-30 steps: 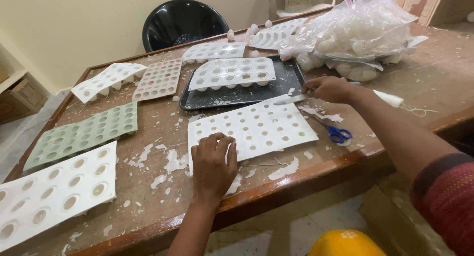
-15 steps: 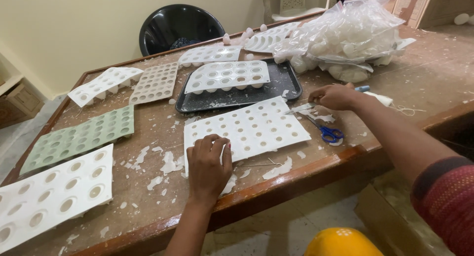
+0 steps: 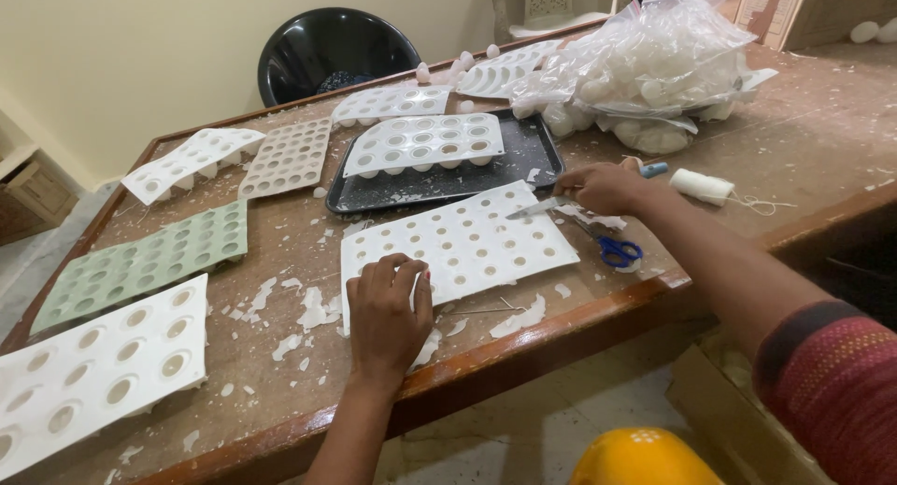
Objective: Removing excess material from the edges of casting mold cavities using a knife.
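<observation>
left hand (image 3: 388, 312) stays flat, palm down, pinning the near edge of the white mould sheet (image 3: 467, 242) mid-table, while right hand (image 3: 607, 188), closed round a small knife (image 3: 537, 207), has drawn its blade onto the sheet's far right edge, suggesting scraping underway.

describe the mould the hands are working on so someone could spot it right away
On the long wooden table, look at the near edge, just in front of the dark tray. The white mould lies flat there, pinned by the left hand, with the right hand holding a knife at its far corner. Unlike the other moulds, it shows small holes rather than wide cups.
</observation>
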